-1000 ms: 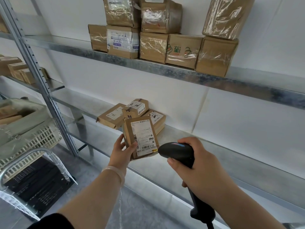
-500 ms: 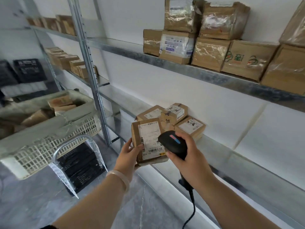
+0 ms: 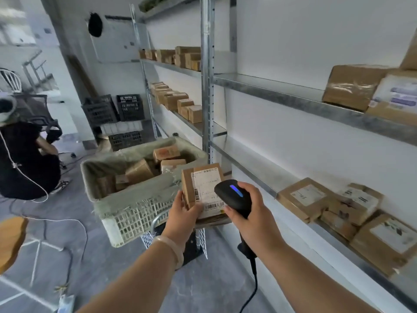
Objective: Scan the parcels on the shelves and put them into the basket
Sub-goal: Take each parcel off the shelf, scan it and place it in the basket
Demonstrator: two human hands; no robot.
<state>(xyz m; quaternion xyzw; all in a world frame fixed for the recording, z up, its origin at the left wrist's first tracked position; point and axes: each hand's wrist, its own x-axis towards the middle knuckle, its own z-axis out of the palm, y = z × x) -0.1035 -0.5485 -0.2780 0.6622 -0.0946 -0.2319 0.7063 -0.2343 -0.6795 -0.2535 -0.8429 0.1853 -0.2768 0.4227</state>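
Here, a white wall (image 3: 316,41) backs two runs of galvanised metal shelving joined at a perforated upright post (image 3: 206,86). The upper shelf (image 3: 282,96) carries taped brown parcels (image 3: 352,86) at its right end. The lower shelf (image 3: 248,168) is bare metal along its near stretch and holds a cluster of flat labelled parcels (image 3: 302,199) further right. Beyond the post, the far shelves hold rows of small boxes (image 3: 176,100).

The left grip (image 3: 182,211) holds a labelled parcel (image 3: 203,184) from below and the side, thumb on its front face, label up. The right grip (image 3: 252,213) is wrapped round a black scanner (image 3: 232,195), whose blue light is lit; its head lies just over the parcel's label, and its cable (image 3: 252,285) hangs down. The held parcel is in the air in front of the lower shelf, just right of the basket's near corner.

The white lattice basket (image 3: 126,222), lined with greyish cloth, stands left of the shelving with several boxes (image 3: 140,170) inside.

The floor (image 3: 90,256) is grey and mottled, and a white cord (image 3: 56,220) trails across it. Black crates (image 3: 129,107) are stacked against the far wall, and a person in black (image 3: 24,161) sits at the left.
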